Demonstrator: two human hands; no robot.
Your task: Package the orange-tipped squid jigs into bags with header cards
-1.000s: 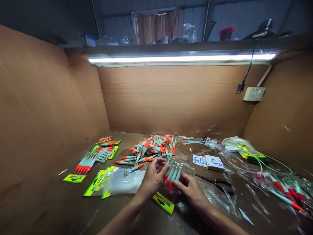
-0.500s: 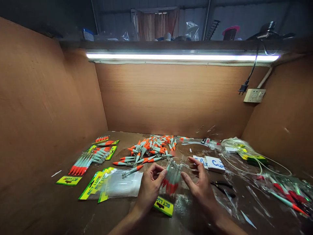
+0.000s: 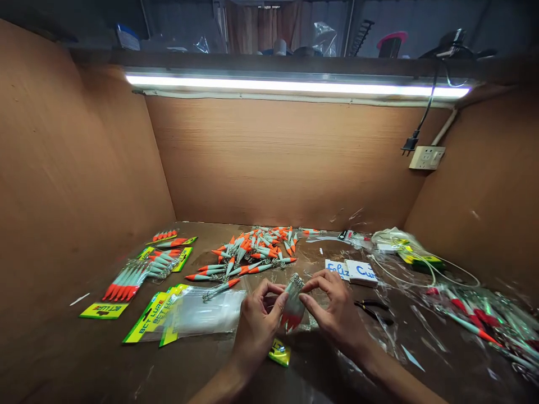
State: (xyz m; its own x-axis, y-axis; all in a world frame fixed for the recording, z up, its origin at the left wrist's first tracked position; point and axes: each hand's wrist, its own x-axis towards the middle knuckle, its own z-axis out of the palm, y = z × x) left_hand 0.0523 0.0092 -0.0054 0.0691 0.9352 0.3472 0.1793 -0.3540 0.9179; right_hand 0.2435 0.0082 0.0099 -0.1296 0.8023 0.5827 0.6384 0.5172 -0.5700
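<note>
Both my hands hold a clear bag of lures [image 3: 291, 306], pale green bodies with orange tips and metal hooks at the top. My left hand [image 3: 257, 325] pinches its left side with thumb and fingers. My right hand [image 3: 334, 310] pinches the top right near the hooks. The bag's yellow-green label card [image 3: 279, 353] hangs below, close to the table. A heap of loose orange and pale green lures [image 3: 252, 252] lies on the brown table just beyond my hands.
Empty clear bags with yellow-green cards [image 3: 185, 315] lie left of my hands, filled packs [image 3: 138, 273] further left. Black pliers [image 3: 373, 310], a white lettered box [image 3: 351, 270], cords and plastic wrap [image 3: 415, 255] lie right. Wooden walls enclose the bench; a socket [image 3: 426, 157] is at the back right.
My right hand has come back onto the bag from an open spread and now pinches its top. The bag has been gathered narrower and lifted; the label card has swung under it.
</note>
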